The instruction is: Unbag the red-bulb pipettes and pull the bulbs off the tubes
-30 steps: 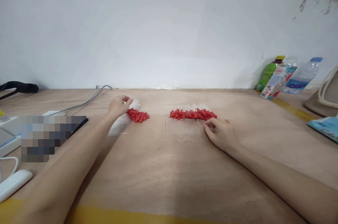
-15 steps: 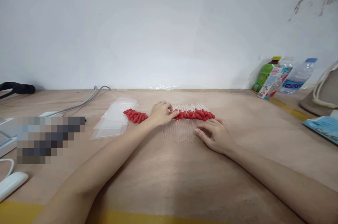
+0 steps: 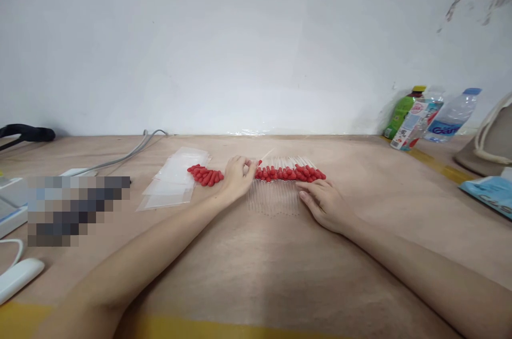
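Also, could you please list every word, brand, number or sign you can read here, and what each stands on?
"Ga…" on the clear bottle with the blue cap; its remaining letters are unclear.
"C…" in white on the blue packet; the rest is too blurred.
Too small to read: the print on the white-labelled bottle and any on the green bottle.
Numbers or signs: none legible.

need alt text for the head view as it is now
A person's left hand holds a red-ended pale stick at the left end of a row of similar sticks; the right hand is beside thin clear tubes in front of them. Red pieces and translucent sheets lie to the left on the tabletop.
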Motion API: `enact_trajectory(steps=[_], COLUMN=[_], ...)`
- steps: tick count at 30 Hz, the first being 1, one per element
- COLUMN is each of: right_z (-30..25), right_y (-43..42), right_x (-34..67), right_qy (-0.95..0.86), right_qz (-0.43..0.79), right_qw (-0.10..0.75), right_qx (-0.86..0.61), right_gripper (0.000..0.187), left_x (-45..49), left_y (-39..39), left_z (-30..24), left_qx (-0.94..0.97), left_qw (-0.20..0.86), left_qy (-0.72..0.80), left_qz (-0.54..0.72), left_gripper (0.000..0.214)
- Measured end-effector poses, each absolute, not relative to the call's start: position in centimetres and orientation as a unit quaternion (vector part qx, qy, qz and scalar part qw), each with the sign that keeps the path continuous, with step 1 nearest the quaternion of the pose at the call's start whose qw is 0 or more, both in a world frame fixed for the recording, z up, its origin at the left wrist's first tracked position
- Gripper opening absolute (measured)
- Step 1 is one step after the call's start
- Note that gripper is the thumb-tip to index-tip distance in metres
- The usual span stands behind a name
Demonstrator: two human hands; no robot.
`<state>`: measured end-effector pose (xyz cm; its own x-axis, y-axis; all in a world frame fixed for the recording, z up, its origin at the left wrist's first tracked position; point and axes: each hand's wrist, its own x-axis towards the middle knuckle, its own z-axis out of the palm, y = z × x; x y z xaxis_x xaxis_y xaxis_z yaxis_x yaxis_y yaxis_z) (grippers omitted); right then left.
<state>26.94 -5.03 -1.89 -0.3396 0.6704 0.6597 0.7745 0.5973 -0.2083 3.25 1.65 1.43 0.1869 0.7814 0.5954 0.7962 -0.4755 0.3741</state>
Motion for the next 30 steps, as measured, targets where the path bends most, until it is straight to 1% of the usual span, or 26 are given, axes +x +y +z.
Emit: enact_trajectory(steps=[3, 7, 14, 18, 23, 24, 27, 28, 30], right_z=[-1.9, -1.6, -1.3, -1.1, -1.0, -1.0, -1.1, -1.1, -1.1], right_y=[-4.9, -4.9, -5.6, -6.2, -6.6, -6.6, -6.6, -6.6, -6.7], right_x=[27.0, 27.1, 26.6, 25.8, 25.0, 24.9, 24.6, 24.5, 24.3], right_qy=[-0.789, -0.774, -0.826, -0.869, -0.879, -0.879, -0.879, -0.879, -0.88], right_qz=[-0.071, -0.065, -0.086, -0.122, -0.129, -0.128, -0.125, -0.125, -0.124], right_qw=[0.405, 0.448, 0.398, 0.352, 0.354, 0.357, 0.365, 0.366, 0.367], right_qx=[-0.457, -0.442, -0.389, -0.325, -0.291, -0.288, -0.281, -0.279, -0.275], right_gripper=[0.028, 0.038, 0.044, 0.035, 0.018, 0.017, 0.016, 0.016, 0.017], left_x=[1.4, -0.7, -0.6, 0.1, 0.4, 0.5, 1.1, 1.3, 1.8], left_y=[-0.6, -3.4, -4.8, -4.9, -5.3, -5.4, -5.6, -5.6, -5.6], left_z=[1.1, 0.5, 0.1, -0.1, -0.1, 0.0, 0.2, 0.2, 0.1], left_qx=[-0.792, -0.841, -0.878, -0.897, -0.898, -0.899, -0.908, -0.912, -0.917], left_qw=[0.001, -0.004, 0.021, 0.047, 0.051, 0.044, 0.028, 0.029, 0.038], left_qy=[-0.45, -0.393, -0.342, -0.291, -0.268, -0.265, -0.251, -0.247, -0.239], left_qz=[-0.413, -0.373, -0.334, -0.329, -0.346, -0.346, -0.333, -0.326, -0.318], left_gripper=[0.021, 0.017, 0.014, 0.013, 0.013, 0.014, 0.029, 0.031, 0.023])
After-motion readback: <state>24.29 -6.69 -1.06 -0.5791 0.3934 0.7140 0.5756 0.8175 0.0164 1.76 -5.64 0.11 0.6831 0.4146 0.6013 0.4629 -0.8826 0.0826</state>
